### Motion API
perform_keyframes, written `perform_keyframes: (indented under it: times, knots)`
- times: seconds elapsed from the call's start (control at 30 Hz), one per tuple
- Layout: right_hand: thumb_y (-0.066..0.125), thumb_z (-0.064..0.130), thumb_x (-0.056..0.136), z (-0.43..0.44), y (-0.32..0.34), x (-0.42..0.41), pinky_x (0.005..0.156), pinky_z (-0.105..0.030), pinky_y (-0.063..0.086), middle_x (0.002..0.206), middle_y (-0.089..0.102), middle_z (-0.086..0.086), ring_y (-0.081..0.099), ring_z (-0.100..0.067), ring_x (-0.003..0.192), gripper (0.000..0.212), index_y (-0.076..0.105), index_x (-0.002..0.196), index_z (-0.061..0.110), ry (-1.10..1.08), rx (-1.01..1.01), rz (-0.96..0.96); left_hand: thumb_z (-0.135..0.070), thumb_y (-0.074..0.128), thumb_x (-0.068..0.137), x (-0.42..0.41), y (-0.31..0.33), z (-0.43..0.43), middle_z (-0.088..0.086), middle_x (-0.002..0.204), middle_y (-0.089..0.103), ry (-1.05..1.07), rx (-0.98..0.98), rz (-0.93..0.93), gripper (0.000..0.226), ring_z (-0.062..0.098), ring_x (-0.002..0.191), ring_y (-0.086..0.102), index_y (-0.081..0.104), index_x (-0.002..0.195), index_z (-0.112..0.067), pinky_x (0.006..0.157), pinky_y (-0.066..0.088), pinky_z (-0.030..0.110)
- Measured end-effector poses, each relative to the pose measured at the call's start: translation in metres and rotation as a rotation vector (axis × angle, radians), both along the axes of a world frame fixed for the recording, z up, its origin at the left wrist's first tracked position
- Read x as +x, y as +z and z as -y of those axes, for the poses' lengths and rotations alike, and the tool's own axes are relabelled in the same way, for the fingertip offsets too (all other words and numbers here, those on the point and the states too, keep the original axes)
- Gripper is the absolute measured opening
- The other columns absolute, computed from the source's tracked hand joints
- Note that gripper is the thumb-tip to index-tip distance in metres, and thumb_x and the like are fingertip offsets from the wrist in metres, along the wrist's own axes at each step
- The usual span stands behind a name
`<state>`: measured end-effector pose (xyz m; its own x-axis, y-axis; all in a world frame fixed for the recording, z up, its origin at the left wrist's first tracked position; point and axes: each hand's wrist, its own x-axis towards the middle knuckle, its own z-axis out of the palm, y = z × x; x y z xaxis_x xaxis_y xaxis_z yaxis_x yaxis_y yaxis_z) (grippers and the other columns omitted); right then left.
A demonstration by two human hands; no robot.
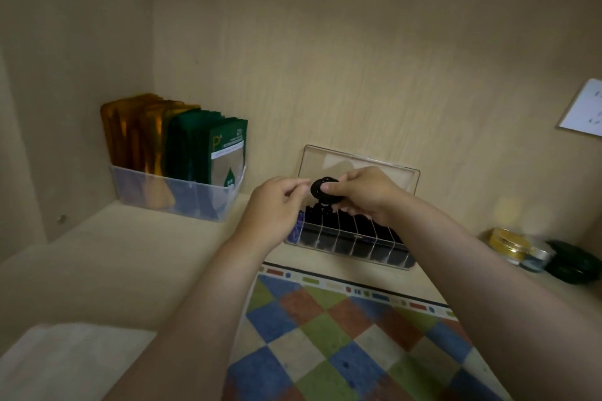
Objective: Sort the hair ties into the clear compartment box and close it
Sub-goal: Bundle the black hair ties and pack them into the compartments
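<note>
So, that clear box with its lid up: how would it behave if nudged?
Probably light: the box looks like thin clear plastic, so a nudge would likely slide it on the shelf. Its lid stands upright by the wall and might flop or tip the box back. The ties inside likely add little weight.

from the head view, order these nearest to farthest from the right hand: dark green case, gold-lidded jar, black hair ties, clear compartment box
1. black hair ties, held in the right hand.
2. clear compartment box, directly below the hand.
3. gold-lidded jar, off to the right on the shelf.
4. dark green case, farthest right.
</note>
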<state>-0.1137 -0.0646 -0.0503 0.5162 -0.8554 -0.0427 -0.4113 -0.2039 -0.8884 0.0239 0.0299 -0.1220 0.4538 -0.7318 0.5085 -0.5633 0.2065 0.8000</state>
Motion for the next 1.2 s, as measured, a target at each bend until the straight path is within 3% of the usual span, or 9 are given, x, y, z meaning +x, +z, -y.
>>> perform_keyframes:
  times: [0.13, 0.27, 0.37, 0.47, 0.63, 0.7, 0.83, 0.97, 1.2]
  knots:
    - [0.083, 0.019, 0.079, 0.013, -0.012, 0.026, 0.043, -0.023, 0.043, 0.066, 0.067, -0.014, 0.058, -0.013, 0.042, 0.028, 0.068, 0.088, -0.003, -0.079, -0.153, -0.134, -0.020, 0.049, 0.101, 0.009, -0.020, 0.007, -0.001, 0.133, 0.059, 0.063, 0.065, 0.217, 0.038, 0.017, 0.126, 0.048, 0.057, 0.138, -0.021, 0.105, 0.038, 0.027]
    - [0.083, 0.033, 0.076, 0.020, -0.023, 0.046, 0.049, -0.023, 0.041, 0.061, 0.063, -0.008, 0.056, -0.018, 0.053, 0.033, 0.071, 0.075, 0.003, -0.092, -0.368, -0.432, -0.025, 0.052, 0.099, 0.012, -0.032, 0.015, -0.003, 0.139, 0.053, 0.044, 0.140, 0.215, 0.044, 0.017, 0.133, 0.040, 0.050, 0.143, -0.025, 0.107, 0.033, 0.027]
    - [0.081, 0.041, 0.077, 0.023, -0.028, 0.056, 0.050, -0.022, 0.040, 0.073, 0.064, -0.007, 0.061, -0.019, 0.067, 0.041, 0.070, 0.089, 0.003, -0.112, -0.486, -0.587, -0.029, 0.052, 0.098, 0.012, -0.036, 0.016, -0.006, 0.140, 0.049, 0.017, 0.177, 0.178, 0.047, 0.014, 0.134, 0.037, 0.046, 0.145, -0.030, 0.106, 0.030, 0.024]
    - [0.071, 0.031, 0.085, 0.023, -0.031, 0.064, 0.066, -0.027, 0.049, 0.093, 0.067, -0.008, 0.066, -0.023, 0.084, 0.030, 0.066, 0.101, 0.007, -0.092, -0.585, -0.795, -0.033, 0.050, 0.098, 0.013, -0.038, 0.017, -0.009, 0.141, 0.046, 0.029, 0.206, 0.194, 0.047, 0.011, 0.134, 0.033, 0.045, 0.144, -0.033, 0.106, 0.028, 0.024]
    - [0.057, 0.016, 0.092, 0.026, -0.031, 0.069, 0.067, -0.029, 0.048, 0.082, 0.060, -0.005, 0.061, -0.021, 0.078, 0.010, 0.060, 0.085, 0.009, 0.068, -0.626, -1.033, -0.038, 0.044, 0.098, 0.010, -0.039, 0.018, -0.012, 0.149, 0.036, 0.003, 0.276, 0.236, 0.045, 0.007, 0.139, 0.022, 0.048, 0.142, -0.033, 0.113, 0.027, 0.029]
    - [0.055, 0.015, 0.093, 0.032, -0.029, 0.067, 0.068, -0.031, 0.051, 0.084, 0.064, -0.008, 0.063, -0.022, 0.079, 0.015, 0.063, 0.082, 0.008, 0.152, -0.596, -1.021, -0.038, 0.042, 0.098, 0.009, -0.039, 0.019, -0.010, 0.151, 0.034, 0.000, 0.297, 0.240, 0.044, 0.007, 0.141, 0.018, 0.048, 0.142, -0.033, 0.114, 0.024, 0.029]
    - [0.052, 0.013, 0.096, 0.035, -0.017, 0.050, 0.089, -0.038, 0.052, 0.109, 0.071, -0.015, 0.066, -0.029, 0.101, 0.026, 0.072, 0.108, 0.002, 0.253, -0.504, -0.873, -0.038, 0.040, 0.098, 0.007, -0.036, 0.018, -0.007, 0.153, 0.031, 0.024, 0.322, 0.295, 0.043, 0.009, 0.142, 0.016, 0.048, 0.141, -0.037, 0.114, 0.025, 0.030]
    - [0.052, 0.010, 0.097, 0.021, -0.009, 0.033, 0.095, -0.023, 0.043, 0.130, 0.066, -0.008, 0.060, -0.021, 0.120, 0.033, 0.068, 0.125, 0.008, 0.251, -0.543, -0.664, -0.038, 0.039, 0.099, 0.006, -0.034, 0.016, -0.005, 0.154, 0.031, 0.036, 0.335, 0.338, 0.044, 0.011, 0.142, 0.016, 0.047, 0.141, -0.036, 0.113, 0.028, 0.033]
    - [0.042, 0.025, 0.088, 0.001, -0.033, 0.016, 0.098, -0.037, 0.044, 0.099, 0.074, -0.004, 0.062, -0.024, 0.101, 0.037, 0.076, 0.101, 0.023, 0.294, -0.859, -0.691, -0.029, 0.055, 0.096, 0.005, -0.037, 0.018, -0.006, 0.139, 0.053, 0.040, 0.200, 0.124, 0.038, 0.013, 0.133, 0.040, 0.059, 0.133, -0.027, 0.105, 0.031, 0.023]
